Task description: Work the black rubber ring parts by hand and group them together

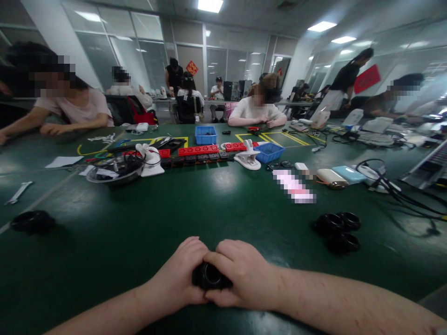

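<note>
Close to me at the table's front, a black ring-shaped fitting (211, 276) is gripped between both hands. My left hand (183, 272) closes on its left side, with the thumb low. From the right, my right hand (242, 274) wraps round it, fingers over the top and thumb beneath. The fingers of both hands meet and hide much of the part; its round opening faces me. Three similar black fittings (337, 228) sit in a group to the right. Another black fitting piece (33, 221) lies at the far left.
On the green table (195, 209) stand a metal bowl (120, 174) of black parts, red power strips (198, 150), white clips (247, 156) and blue bins (206, 135). A wrench (20, 191) lies left; power banks (331, 178) and cables (401, 186) lie right. Several people sit around.
</note>
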`<act>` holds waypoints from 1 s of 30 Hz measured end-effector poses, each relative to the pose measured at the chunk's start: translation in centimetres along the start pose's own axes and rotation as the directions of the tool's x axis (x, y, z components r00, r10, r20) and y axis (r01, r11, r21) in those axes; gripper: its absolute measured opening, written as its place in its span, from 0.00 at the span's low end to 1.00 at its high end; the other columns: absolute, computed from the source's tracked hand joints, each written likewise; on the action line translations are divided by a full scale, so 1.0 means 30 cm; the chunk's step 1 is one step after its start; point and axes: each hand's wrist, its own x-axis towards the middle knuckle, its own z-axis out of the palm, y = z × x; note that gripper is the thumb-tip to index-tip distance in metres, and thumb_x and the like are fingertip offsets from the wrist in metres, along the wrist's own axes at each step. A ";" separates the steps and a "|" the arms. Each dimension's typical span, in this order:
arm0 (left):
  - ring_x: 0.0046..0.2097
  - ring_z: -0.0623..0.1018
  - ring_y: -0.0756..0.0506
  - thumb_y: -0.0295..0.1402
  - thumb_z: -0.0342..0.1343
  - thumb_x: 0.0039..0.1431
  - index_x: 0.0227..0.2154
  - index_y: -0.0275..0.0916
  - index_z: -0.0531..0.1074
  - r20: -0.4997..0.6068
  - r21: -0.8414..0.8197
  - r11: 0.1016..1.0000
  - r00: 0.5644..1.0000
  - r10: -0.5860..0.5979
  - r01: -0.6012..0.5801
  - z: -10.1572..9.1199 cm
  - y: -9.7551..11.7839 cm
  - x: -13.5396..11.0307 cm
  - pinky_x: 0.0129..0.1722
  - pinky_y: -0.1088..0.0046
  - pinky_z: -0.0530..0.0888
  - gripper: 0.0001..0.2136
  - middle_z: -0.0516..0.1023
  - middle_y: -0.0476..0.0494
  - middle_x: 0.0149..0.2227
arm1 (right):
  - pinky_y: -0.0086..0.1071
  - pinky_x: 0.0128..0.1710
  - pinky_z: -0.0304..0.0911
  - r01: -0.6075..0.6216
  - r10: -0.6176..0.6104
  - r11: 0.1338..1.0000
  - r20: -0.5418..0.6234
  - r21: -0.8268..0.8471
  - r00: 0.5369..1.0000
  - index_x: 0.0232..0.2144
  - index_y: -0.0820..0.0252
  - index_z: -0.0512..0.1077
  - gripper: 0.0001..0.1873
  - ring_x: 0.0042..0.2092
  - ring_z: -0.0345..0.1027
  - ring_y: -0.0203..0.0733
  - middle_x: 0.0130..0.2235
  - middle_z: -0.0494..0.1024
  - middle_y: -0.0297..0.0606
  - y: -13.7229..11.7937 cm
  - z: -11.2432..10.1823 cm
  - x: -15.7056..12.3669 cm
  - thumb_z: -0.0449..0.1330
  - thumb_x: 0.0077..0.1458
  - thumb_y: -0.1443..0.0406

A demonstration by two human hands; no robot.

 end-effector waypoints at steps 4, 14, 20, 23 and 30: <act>0.35 0.72 0.44 0.33 0.64 0.38 0.29 0.38 0.68 0.025 0.010 1.000 1.000 -0.001 0.001 -0.004 0.002 0.000 0.49 0.58 0.64 0.14 0.71 0.50 0.30 | 0.31 0.26 0.56 -0.005 0.005 1.000 0.019 -0.012 1.000 0.39 0.64 0.68 0.24 0.29 0.60 0.39 0.29 0.69 0.37 -0.001 -0.006 0.002 0.61 0.45 0.52; 0.33 0.72 0.45 0.35 0.65 0.39 0.28 0.39 0.67 -0.010 -0.006 1.000 1.000 0.013 -0.013 0.032 -0.034 -0.006 0.53 0.54 0.60 0.14 0.69 0.52 0.28 | 0.31 0.26 0.57 -0.010 0.007 0.998 0.058 0.055 0.998 0.44 0.64 0.65 0.28 0.30 0.61 0.39 0.31 0.69 0.37 0.009 0.001 -0.008 0.59 0.47 0.49; 0.36 0.72 0.45 0.34 0.64 0.39 0.31 0.40 0.67 0.028 0.024 1.000 0.999 -0.018 0.017 0.028 -0.036 -0.005 0.57 0.48 0.52 0.15 0.69 0.52 0.31 | 0.29 0.26 0.57 0.004 -0.009 0.993 0.036 0.117 0.999 0.44 0.63 0.65 0.29 0.30 0.62 0.38 0.31 0.69 0.36 0.022 0.013 -0.006 0.61 0.45 0.50; 0.36 0.73 0.45 0.36 0.64 0.39 0.32 0.39 0.68 0.049 0.032 0.999 0.998 -0.032 0.031 0.022 -0.034 -0.003 0.57 0.47 0.51 0.16 0.69 0.52 0.31 | 0.29 0.26 0.57 0.027 -0.029 0.995 0.018 0.096 0.999 0.43 0.62 0.65 0.29 0.29 0.62 0.38 0.31 0.69 0.35 0.028 0.013 -0.005 0.61 0.45 0.50; 0.37 0.73 0.45 0.35 0.64 0.39 0.31 0.39 0.66 0.033 0.046 0.999 0.999 -0.025 0.023 0.020 -0.024 -0.004 0.57 0.48 0.51 0.16 0.69 0.51 0.31 | 0.31 0.28 0.57 0.049 -0.049 0.996 0.003 0.077 0.999 0.44 0.63 0.65 0.27 0.31 0.62 0.39 0.33 0.71 0.38 0.026 0.002 -0.008 0.59 0.48 0.51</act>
